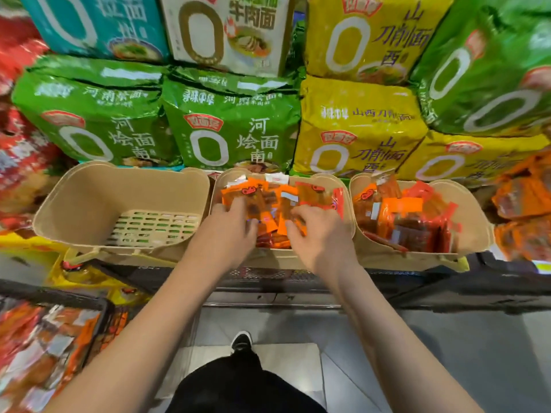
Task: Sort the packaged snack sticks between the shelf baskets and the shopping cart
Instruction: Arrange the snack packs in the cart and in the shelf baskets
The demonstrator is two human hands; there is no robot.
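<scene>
I see my left hand (229, 231) and right hand (313, 234) both pinching orange plastic snack-stick packets (268, 201) inside the middle beige plastic basket (347, 201)

Above the middle basket (280, 260), the two green noodle bags (235, 126) each carry a big white "0" and the characters "河南烩面". To the right of them, the yellow bags (357, 126) show the same "0" with "山西刀削面". Higher up, above the green bags, a white bag (226, 31) reads "牛肉面" and a teal bag (98, 22) reads "拉面"; smaller print is too blurred to read.
</scene>
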